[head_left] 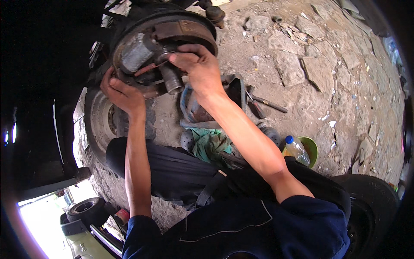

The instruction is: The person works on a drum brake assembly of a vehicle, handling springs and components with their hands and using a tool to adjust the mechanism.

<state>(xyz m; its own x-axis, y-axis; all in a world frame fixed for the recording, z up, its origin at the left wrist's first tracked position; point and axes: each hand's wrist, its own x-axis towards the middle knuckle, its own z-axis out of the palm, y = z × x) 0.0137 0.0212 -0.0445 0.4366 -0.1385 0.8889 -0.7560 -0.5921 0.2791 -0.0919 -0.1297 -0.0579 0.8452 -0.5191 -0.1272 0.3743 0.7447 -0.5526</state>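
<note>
A drum brake assembly (183, 29) with worn, rusty shoes fills the upper left, around a bare metal axle spindle (171, 80). My left hand (125, 96) is closed round the lower left edge of the assembly, its thumb against the lower brake shoe (152, 91). Beside the spindle, my right hand (199, 71) has its fingers bent and its thumb near the thin end of a reddish rod-like piece (145, 69). What lies inside its grip is hidden. A grey ribbed metal surface (138, 52) shows left of the spindle.
An open container (186, 110) stands below the brake, with tools (269, 104) beside it. A green cloth (211, 144) lies near my legs. A plastic bottle (297, 151) leans in a green bowl (311, 149). Tyres (98, 114) stand left and lower right. Stone slabs (319, 71) cover the ground.
</note>
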